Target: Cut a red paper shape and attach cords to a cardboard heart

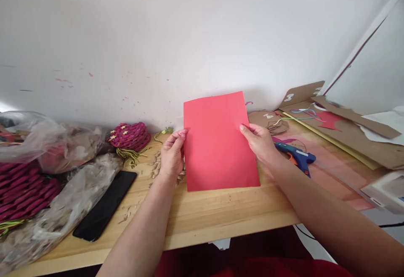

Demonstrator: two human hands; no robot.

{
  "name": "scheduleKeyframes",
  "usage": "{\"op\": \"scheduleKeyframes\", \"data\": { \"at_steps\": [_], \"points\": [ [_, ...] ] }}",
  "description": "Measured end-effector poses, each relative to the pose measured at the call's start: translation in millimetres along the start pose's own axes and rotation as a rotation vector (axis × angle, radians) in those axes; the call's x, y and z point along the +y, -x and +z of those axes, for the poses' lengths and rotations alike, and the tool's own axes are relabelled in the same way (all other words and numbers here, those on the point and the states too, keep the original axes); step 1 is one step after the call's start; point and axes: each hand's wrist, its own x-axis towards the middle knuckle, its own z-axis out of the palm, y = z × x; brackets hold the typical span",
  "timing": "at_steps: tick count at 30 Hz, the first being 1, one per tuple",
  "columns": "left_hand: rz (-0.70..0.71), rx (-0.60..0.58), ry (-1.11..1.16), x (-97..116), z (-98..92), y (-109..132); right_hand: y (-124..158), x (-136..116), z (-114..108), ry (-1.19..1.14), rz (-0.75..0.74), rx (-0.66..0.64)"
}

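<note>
A red sheet of paper (219, 146) stands tilted up over the table, held by its two side edges. My left hand (173, 151) pinches the left edge between thumb and fingers. On the right edge, my right hand (260, 142) grips with its thumb on the front face and its fingers behind. Small tan shell-like pieces (155, 165) lie by my left hand, partly hidden by it and the sheet. A blue glue gun (298, 153) rests to the right, beyond my right wrist.
On the left are a black phone (105, 205), plastic bags (78, 197) and dark pink woven pieces (131, 136) with yellow stars. Cardboard discs (268, 119) and flat cardboard (350, 136) lie at the right. A white wall (189, 37) backs the wooden table (221, 209).
</note>
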Motion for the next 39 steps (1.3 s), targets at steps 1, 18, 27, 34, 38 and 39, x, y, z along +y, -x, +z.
{"op": "scheduleKeyframes", "data": {
  "at_steps": [1,18,27,34,38,39],
  "points": [
    [-0.003,0.004,0.007,0,-0.3,0,0,0,0,-0.007,-0.003,0.010],
    [-0.031,0.027,-0.031,0,-0.4,2,3,-3,2,0.020,-0.044,0.028],
    [-0.058,0.011,-0.036,2,-0.6,5,5,-7,3,-0.002,-0.046,0.013],
    [-0.056,-0.024,-0.044,2,-1.2,6,7,-10,2,-0.022,-0.059,0.005],
    [-0.068,-0.068,-0.101,3,-0.1,9,7,-9,1,0.014,-0.048,0.006],
    [-0.073,-0.091,-0.125,4,0.6,11,7,-9,0,0.029,-0.035,-0.002]
  ]
}}
